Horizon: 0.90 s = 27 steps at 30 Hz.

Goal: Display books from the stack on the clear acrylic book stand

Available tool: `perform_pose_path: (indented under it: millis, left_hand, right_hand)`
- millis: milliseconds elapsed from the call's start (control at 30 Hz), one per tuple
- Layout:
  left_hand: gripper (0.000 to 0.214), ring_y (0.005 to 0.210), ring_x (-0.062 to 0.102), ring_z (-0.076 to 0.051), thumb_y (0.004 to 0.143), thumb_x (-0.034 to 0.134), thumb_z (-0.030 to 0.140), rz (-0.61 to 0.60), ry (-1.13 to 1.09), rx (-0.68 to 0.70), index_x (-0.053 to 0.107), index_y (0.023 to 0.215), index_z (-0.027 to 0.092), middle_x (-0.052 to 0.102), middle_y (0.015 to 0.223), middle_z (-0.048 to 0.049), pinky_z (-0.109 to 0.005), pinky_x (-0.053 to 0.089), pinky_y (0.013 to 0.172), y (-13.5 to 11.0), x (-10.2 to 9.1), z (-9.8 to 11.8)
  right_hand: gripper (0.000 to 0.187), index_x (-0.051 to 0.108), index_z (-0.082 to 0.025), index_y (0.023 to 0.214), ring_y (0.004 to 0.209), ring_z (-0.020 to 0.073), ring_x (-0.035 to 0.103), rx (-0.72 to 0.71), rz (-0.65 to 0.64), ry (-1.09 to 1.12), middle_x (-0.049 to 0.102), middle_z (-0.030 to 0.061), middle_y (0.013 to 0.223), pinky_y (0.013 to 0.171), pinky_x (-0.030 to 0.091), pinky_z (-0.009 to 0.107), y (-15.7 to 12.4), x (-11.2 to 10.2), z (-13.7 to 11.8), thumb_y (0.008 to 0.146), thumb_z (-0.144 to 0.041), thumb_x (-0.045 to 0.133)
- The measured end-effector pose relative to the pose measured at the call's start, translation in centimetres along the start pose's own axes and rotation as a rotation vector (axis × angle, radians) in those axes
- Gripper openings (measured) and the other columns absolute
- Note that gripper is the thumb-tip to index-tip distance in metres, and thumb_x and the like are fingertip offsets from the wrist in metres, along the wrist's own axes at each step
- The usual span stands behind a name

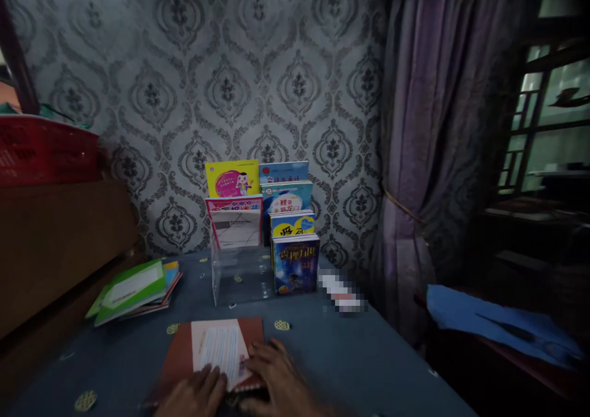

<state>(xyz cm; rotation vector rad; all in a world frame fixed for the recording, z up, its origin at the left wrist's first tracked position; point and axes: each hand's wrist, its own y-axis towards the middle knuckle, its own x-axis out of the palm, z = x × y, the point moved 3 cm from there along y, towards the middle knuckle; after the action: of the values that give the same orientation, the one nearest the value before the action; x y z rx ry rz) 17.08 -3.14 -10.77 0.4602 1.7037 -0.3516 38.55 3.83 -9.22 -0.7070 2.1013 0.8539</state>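
Observation:
A reddish-brown book (177, 358) with a pale printed panel lies flat on the table in front of me. My left hand (196, 393) rests on its lower edge, with the fingers stretched over the panel. On the right side of the book, my right hand (279, 374) lies with its fingers apart, the fingertips touching the cover. Both hands are slightly blurred, and the wrists run out of the bottom of the view.
A clear acrylic book rack (242, 276) holds several children's books in tiers, with a blue-purple book (295, 263) at the front right. Green-topped books (133, 288) are stacked on the left. A red basket (46, 150) sits on a brown box (64, 239). A pixelated pale item (341, 291) lies right.

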Motion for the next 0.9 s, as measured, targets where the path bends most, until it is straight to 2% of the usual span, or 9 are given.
perform_pose_path:
  millis: [67, 133, 233, 367, 467, 600, 700, 767, 900]
  left_hand:
    - [0.049, 0.107, 0.066, -0.022, 0.087, 0.04, 0.004, -0.023, -0.096, -0.159, 0.054, 0.131, 0.023, 0.068, 0.121, -0.0115, -0.031, 0.051, 0.088, 0.0, -2.4, 0.2]
    - [0.038, 0.089, 0.068, -0.02, 0.09, 0.035, 0.007, 0.021, -0.218, -0.275, 0.059, 0.115, 0.021, 0.072, 0.1, -0.0082, -0.027, 0.049, 0.077, 0.2, -5.1, 0.0]
    - [0.026, 0.069, 0.06, -0.017, 0.096, 0.033, 0.024, 0.223, -0.404, -0.377, 0.059, 0.099, 0.021, 0.065, 0.075, -0.0027, -0.024, 0.042, 0.064, 0.7, -8.4, -1.1]
    - [0.033, 0.055, 0.045, -0.013, 0.093, 0.036, 0.041, 0.51, -0.729, -0.383, 0.05, 0.072, 0.021, 0.048, 0.059, 0.0036, -0.022, 0.035, 0.055, 0.7, -10.3, -3.0]
    - [0.037, 0.054, 0.042, -0.011, 0.089, 0.047, 0.05, 0.629, -0.95, -0.419, 0.05, 0.068, 0.02, 0.044, 0.057, 0.0053, -0.021, 0.032, 0.051, 0.6, -11.0, -3.8]
    - [0.04, 0.055, 0.048, -0.011, 0.083, 0.059, 0.057, 0.761, -1.426, -0.476, 0.053, 0.075, 0.018, 0.052, 0.061, 0.0052, -0.02, 0.036, 0.049, 1.7, -11.5, -3.8]
    - [0.043, 0.059, 0.058, -0.013, 0.074, 0.069, 0.057, 0.889, -1.737, -0.529, 0.055, 0.082, 0.018, 0.061, 0.065, 0.0039, -0.022, 0.045, 0.055, 3.1, -11.4, -3.3]
    - [0.047, 0.063, 0.063, -0.015, 0.066, 0.076, 0.056, 0.945, -1.837, -0.574, 0.054, 0.083, 0.018, 0.064, 0.066, 0.0031, -0.025, 0.05, 0.059, 3.9, -10.8, -3.0]
    - [0.052, 0.066, 0.066, -0.017, 0.06, 0.074, 0.061, 0.852, -1.8, -0.678, 0.052, 0.082, 0.019, 0.066, 0.068, 0.0024, -0.027, 0.053, 0.061, 4.5, -7.9, -2.8]
  right_hand:
    - [0.037, 0.07, -0.022, 0.113, 0.115, 0.0295, 0.061, 0.08, 0.075, 0.156, 0.072, 0.0095, 0.115, 0.107, 0.04, 0.048, 0.1, -0.9, 0.0, 0.083, -0.044, 0.064]
    - [0.028, 0.073, -0.019, 0.099, 0.095, 0.0259, 0.067, 0.143, 0.106, 0.333, 0.074, 0.0072, 0.098, 0.088, 0.051, 0.04, 0.9, -1.8, 0.2, 0.087, -0.038, 0.056]
    - [0.024, 0.073, -0.019, 0.088, 0.086, 0.023, 0.066, 0.14, 0.145, 0.472, 0.073, 0.0028, 0.087, 0.082, 0.05, 0.035, 2.6, -2.4, 0.9, 0.081, -0.039, 0.062]
    - [0.029, 0.072, -0.018, 0.084, 0.085, 0.0226, 0.064, 0.19, 0.234, 0.625, 0.072, 0.0025, 0.084, 0.084, 0.05, 0.036, 4.1, -2.4, 2.1, 0.069, -0.043, 0.074]
    - [0.043, 0.068, -0.02, 0.1, 0.092, 0.0217, 0.066, 0.23, 0.292, 0.895, 0.073, 0.0035, 0.097, 0.085, 0.052, 0.035, 4.4, -2.9, 1.9, 0.064, -0.041, 0.08]
    - [0.06, 0.059, -0.025, 0.119, 0.089, 0.0192, 0.067, 0.242, 0.327, 1.158, 0.071, 0.0047, 0.111, 0.07, 0.054, 0.028, 4.7, -3.7, 0.5, 0.065, -0.041, 0.08]
    - [0.047, 0.065, -0.021, 0.108, 0.068, 0.0135, 0.063, 0.242, 0.238, 1.204, 0.073, 0.0035, 0.092, 0.055, 0.049, 0.021, 4.9, -4.1, -0.5, 0.069, -0.045, 0.077]
    - [0.04, 0.067, -0.019, 0.096, 0.049, 0.008, 0.051, 0.273, 0.221, 1.197, 0.068, -0.0003, 0.073, 0.042, 0.039, 0.018, 4.8, -4.4, -0.5, 0.069, -0.047, 0.077]
    - [0.039, 0.065, -0.017, 0.082, 0.037, 0.0049, 0.037, 0.356, 0.164, 1.144, 0.056, -0.0052, 0.054, 0.031, 0.025, 0.017, 4.2, -4.7, 0.7, 0.064, -0.048, 0.081]
